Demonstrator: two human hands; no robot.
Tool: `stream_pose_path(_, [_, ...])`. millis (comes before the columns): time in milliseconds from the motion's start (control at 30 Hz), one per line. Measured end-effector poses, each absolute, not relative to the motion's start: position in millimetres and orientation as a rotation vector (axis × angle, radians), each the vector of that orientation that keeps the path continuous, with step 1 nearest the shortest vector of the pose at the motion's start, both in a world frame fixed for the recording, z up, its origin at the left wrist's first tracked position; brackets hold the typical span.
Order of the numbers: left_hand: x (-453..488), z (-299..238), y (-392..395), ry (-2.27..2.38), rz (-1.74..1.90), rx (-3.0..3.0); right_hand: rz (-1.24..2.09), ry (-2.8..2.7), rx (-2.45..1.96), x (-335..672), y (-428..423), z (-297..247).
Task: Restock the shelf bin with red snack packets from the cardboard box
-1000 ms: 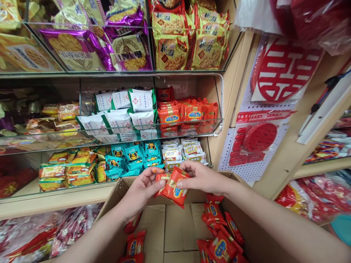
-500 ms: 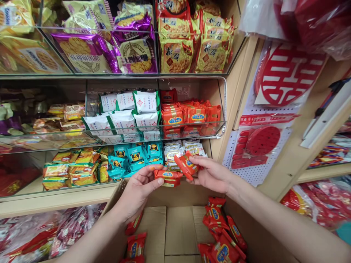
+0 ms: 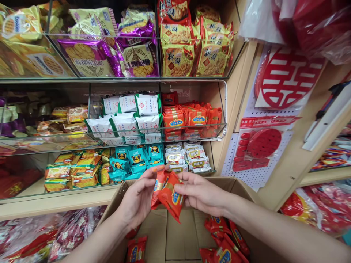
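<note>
Two red cracker packets are held side by side over an open cardboard box point(image 3: 233, 184). My left hand point(image 3: 137, 197) is closed on the left red cracker packet point(image 3: 157, 186), which is partly covered by the other one. With thumb and fingers, my right hand point(image 3: 201, 191) grips the right red cracker packet point(image 3: 172, 195), tilted and overlapping the first. Several loose red packets point(image 3: 226, 252) lie at the right inside the box, and another red packet point(image 3: 136, 250) lies at the left. Packets of the same kind point(image 3: 199, 118) are stacked in the middle shelf's right compartment.
White-and-green packets point(image 3: 124, 122), teal packets point(image 3: 137, 157) and silver-white packets point(image 3: 175, 157) fill neighbouring compartments behind clear fronts point(image 3: 131, 140). Larger biscuit bags point(image 3: 178, 58) stand on the upper shelf. Red decorations point(image 3: 264, 142) hang on a pegboard at the right. Bagged goods point(image 3: 30, 233) lie lower left.
My hands have moved slightly lower and closer together. The two packets have turned more upright and now overlap. The box's back edge shows more clearly.
</note>
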State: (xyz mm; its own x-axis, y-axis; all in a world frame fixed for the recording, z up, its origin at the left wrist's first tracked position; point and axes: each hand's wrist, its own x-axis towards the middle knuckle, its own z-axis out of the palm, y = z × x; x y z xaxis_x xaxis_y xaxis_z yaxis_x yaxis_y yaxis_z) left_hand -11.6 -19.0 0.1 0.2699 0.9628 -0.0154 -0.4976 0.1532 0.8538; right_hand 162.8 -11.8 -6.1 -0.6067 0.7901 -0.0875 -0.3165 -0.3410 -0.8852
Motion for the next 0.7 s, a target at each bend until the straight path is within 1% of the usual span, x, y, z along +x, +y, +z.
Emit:
stream_pose_path(133, [-6,1,-22,0.703,1.092,0.741,1.875,-1.258,-0.789,161,-17,-5])
stream_pose_path(267, [-8,3,-22,0.686,1.153,0.671,1.677,-1.236,-0.678,173,-9,4])
stream_pose_path(333, [-11,5,-22,0.651,1.128,0.667,1.623,-1.167,-0.624,182,-3,10])
stream_pose_path(467, [-14,8,-21,0.616,1.084,0.688,1.635,-1.154,-0.593,190,5,14])
stream_pose_path(700, [-9,3,-19,0.788,1.204,0.747,1.718,-1.174,-0.713,174,-7,4])
